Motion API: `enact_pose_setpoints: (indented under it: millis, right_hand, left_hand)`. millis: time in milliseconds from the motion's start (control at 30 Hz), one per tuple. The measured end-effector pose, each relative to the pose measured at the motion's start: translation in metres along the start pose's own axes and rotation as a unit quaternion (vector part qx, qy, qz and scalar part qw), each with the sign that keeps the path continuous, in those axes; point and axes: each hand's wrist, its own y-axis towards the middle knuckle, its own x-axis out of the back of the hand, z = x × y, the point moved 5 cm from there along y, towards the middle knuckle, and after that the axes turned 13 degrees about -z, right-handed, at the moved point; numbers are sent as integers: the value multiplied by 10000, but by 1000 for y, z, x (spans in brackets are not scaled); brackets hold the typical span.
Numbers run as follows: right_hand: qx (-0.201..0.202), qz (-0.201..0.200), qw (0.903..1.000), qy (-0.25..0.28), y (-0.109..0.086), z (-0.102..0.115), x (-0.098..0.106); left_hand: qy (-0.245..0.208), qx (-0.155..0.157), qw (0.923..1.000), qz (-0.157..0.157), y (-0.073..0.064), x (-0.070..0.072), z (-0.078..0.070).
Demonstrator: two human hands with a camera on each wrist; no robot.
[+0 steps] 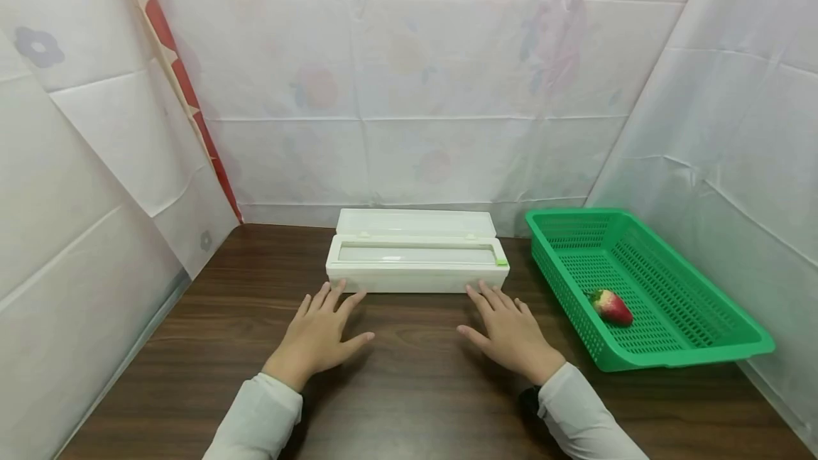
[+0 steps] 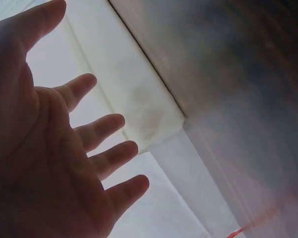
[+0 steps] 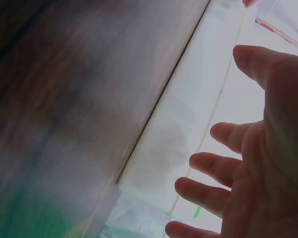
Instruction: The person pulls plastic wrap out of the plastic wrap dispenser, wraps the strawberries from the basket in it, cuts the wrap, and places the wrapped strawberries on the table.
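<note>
A long white box (image 1: 418,280) with a clear window in its top and a small green tab (image 1: 501,262) at its right end sits at the back of the table. Its hinged translucent lid (image 1: 415,222) is raised behind it. My left hand (image 1: 319,336) spreads its fingers near the box's front left corner, fingertips close to the front face. Mirroring it, my right hand (image 1: 511,332) has fingers spread near the front right part. Both palms face the box in the wrist views, and neither hand holds anything.
To the right stands a green plastic basket (image 1: 690,358) with a red and pale strawberry-like fruit (image 1: 615,307) inside. White sheeting (image 1: 409,91) encloses the dark wooden table (image 1: 409,389) at the back and both sides. A red strip (image 1: 185,84) runs down the left corner.
</note>
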Motion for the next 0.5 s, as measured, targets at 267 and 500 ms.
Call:
enact_pose_setpoints:
  millis: [267, 500]
  right_hand:
    - [4, -3, 10000, -78, 2, -2, 4]
    - [-29, 49, 9999, -89, 3, -3, 6]
  left_hand:
    - [55, -83, 9999, -88, 2, 11, 4]
    - [6, -104, 9999, -31, 5, 16, 6]
